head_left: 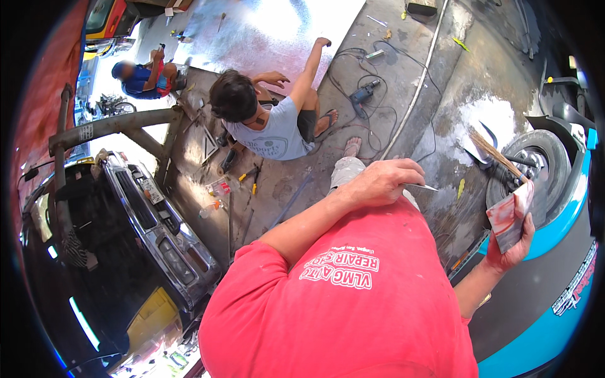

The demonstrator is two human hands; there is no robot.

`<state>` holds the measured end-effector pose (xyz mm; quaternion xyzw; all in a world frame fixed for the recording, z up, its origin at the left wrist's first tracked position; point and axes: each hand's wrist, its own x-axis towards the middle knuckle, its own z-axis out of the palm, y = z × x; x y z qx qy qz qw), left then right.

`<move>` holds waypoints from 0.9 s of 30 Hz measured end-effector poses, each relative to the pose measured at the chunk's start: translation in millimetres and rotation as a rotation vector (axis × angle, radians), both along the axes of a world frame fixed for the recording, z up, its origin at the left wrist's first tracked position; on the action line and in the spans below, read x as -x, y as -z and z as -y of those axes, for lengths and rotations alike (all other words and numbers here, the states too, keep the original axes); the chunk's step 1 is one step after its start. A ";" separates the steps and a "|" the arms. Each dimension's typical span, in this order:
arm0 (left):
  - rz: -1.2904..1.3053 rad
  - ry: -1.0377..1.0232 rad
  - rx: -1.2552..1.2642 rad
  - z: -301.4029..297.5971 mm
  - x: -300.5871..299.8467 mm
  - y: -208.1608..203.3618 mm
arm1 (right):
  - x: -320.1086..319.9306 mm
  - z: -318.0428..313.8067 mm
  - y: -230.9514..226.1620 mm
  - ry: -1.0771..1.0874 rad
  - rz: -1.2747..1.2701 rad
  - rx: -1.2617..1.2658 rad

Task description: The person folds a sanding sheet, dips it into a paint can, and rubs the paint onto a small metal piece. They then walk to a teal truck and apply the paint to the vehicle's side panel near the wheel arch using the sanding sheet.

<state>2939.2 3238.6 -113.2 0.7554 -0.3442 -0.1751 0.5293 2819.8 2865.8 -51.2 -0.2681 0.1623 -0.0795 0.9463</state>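
Note:
My left hand is bent across in front of my red shirt, its fingers closed on a thin pale blade that looks like a putty spreader. Only the blade's pointed end shows; the rest is hidden by the hand. Off to the right, my right hand grips a small flat board from beneath and the side. Reddish and whitish filler paste is smeared over the board. It is held up beside a blue and dark grey vehicle, apart from the wheel behind it.
A person squats ahead by a large pale panel; another person sits farther left. A drill and cords lie on the concrete. A dark vehicle stands left, under a metal frame. Brown bristles show near the wheel.

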 end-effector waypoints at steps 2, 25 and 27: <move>-0.023 0.029 -0.001 -2.0 -9.2 1.8 | -0.2 1.6 -1.0 0.015 0.014 0.005; -0.053 0.090 0.071 -136.1 -126.1 27.7 | -94.5 -159.0 -15.2 0.112 -0.156 0.186; -0.045 0.074 0.091 -131.4 -120.9 26.5 | -91.8 -150.9 -15.5 0.080 -0.125 0.187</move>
